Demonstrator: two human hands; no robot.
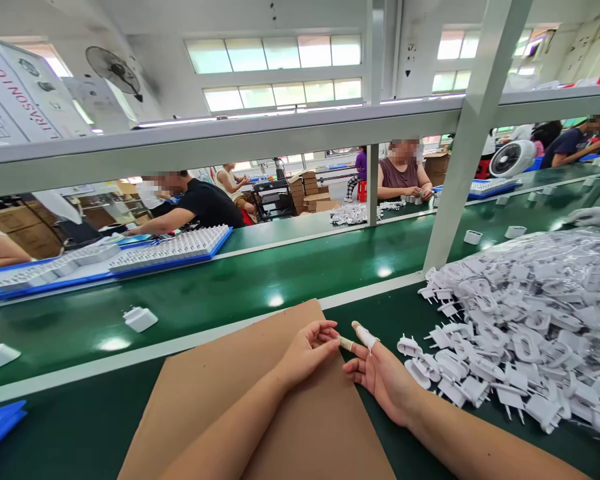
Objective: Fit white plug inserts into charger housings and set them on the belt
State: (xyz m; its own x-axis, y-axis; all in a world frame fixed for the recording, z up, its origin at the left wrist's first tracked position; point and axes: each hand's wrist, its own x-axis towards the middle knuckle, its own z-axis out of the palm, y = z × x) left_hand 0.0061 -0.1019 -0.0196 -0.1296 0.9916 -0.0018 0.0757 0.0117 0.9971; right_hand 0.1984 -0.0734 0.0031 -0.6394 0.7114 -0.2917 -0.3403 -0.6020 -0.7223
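Note:
My left hand (pixel 307 353) is over the cardboard sheet (pixel 220 380), its thumb and fingers closed on the cream finger cot (pixel 347 343) at the tip of one of my right hand's fingers. My right hand (pixel 383 377) is turned partly palm up with its fingers apart, holding nothing. A white wrapping (pixel 366 337) covers another of its fingers. Just right of that hand lies a large heap of white two-pin plug pieces (pixel 485 347), the nearest ones a short way from the wrist.
Behind the cardboard runs a green conveyor belt (pixel 280 267) carrying a white charger (pixel 140 319). A metal post (pixel 460 167) and crossbar (pixel 260 143) stand ahead. Beyond are a blue tray (pixel 215 248) of chargers and several seated co-workers. A clear plastic bag (pixel 575 247) lies around the heap.

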